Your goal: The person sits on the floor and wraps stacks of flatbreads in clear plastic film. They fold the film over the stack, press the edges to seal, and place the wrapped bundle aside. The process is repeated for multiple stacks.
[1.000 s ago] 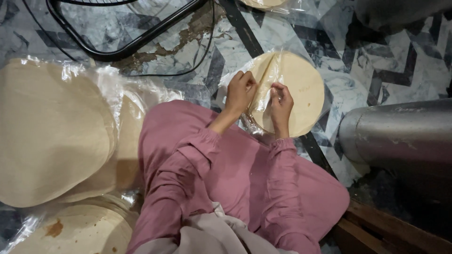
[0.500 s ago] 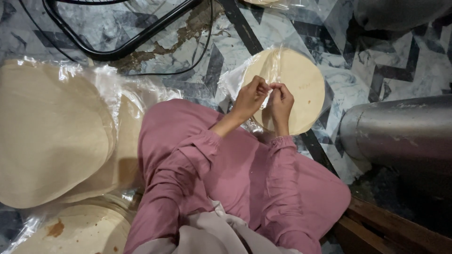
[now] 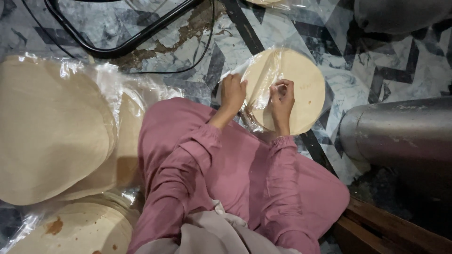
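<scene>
At centre frame, a person's left hand (image 3: pixel 233 93) and right hand (image 3: pixel 281 99) pinch the thin clear plastic film (image 3: pixel 263 75) covering a round pale flatbread (image 3: pixel 301 89) on the marble floor (image 3: pixel 188 51), film likely slippery, bread soft, tearable, best lifted by its edge.

The round flatbread (image 3: pixel 301 89) looks matt, pale and floury under glossy, crinkled clear plastic film (image 3: pixel 263 75). The floor (image 3: pixel 376 70) is smooth, polished patterned stone, chipped rough at far left. On the right, the metal cylinder (image 3: pixel 400 136) has a dull brushed sheen. The pink sleeves (image 3: pixel 188 160) are soft matt cloth.
</scene>
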